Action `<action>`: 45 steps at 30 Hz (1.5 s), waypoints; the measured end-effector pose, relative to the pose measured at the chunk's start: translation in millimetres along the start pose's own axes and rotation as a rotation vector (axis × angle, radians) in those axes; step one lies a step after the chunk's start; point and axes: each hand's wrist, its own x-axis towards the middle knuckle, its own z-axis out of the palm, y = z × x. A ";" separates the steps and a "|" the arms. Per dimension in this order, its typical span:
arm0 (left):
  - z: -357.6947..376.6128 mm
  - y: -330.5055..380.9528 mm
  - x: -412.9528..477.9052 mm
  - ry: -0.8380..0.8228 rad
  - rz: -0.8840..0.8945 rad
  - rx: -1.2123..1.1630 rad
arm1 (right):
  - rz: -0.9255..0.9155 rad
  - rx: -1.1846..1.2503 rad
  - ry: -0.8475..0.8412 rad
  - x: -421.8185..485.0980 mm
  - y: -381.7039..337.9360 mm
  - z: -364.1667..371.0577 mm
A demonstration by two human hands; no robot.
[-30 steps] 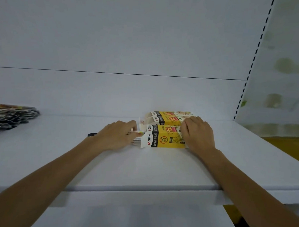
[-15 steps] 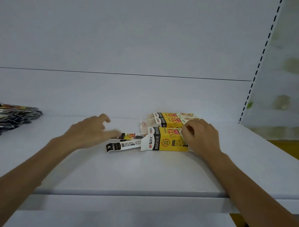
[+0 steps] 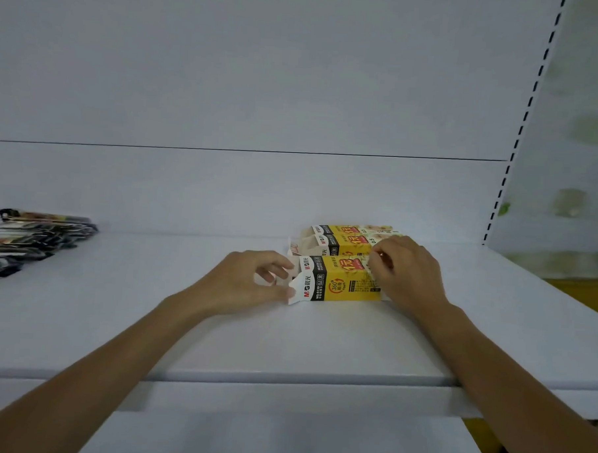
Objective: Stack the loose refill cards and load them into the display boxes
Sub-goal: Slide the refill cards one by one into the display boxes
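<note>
Hands meet just right of the frame's centre, on the white shelf (image 3: 149, 322). At the far left, at mid-height, the pile of cards (image 3: 33, 238) lies loose and well apart from me, so I judge there is more to load.

My left hand (image 3: 250, 286) sits at the open left end of the front box (image 3: 339, 283), fingers curled toward its mouth and thumb touching the lower flap (image 3: 303, 290). Something pale shows between thumb and fingers, but I cannot tell whether I am pinching card ends, a flap or nothing. I judge the hand is there to push cards home.

That box lies on its side with its mouth to the left, so cards can slide in along the shelf. Just behind it lie the back boxes (image 3: 345, 238), turned the same way.

My right hand (image 3: 408, 275) grasps the front box's right end, fingers curled over its top edge, bracing it against the push.

Half a second ago my left hand was spread and off to the left, and two cards stuck out of the mouth onto the shelf. Now it is back at the mouth and no card shows outside. The right hand keeps its hold.
</note>
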 end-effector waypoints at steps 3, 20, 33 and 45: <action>-0.9 -2.0 2.1 0.102 0.002 0.074 | 0.003 0.014 0.011 -1.8 1.0 -0.5; 19.6 15.9 -10.6 -0.203 0.118 0.193 | 0.047 -0.138 -0.088 6.3 2.1 -10.2; -48.0 -55.0 -59.8 0.272 -0.075 0.242 | -0.098 0.222 -0.093 42.3 -157.2 -7.9; -200.9 -166.7 -209.7 0.571 -0.158 0.388 | -0.447 0.534 -0.254 56.9 -424.5 83.5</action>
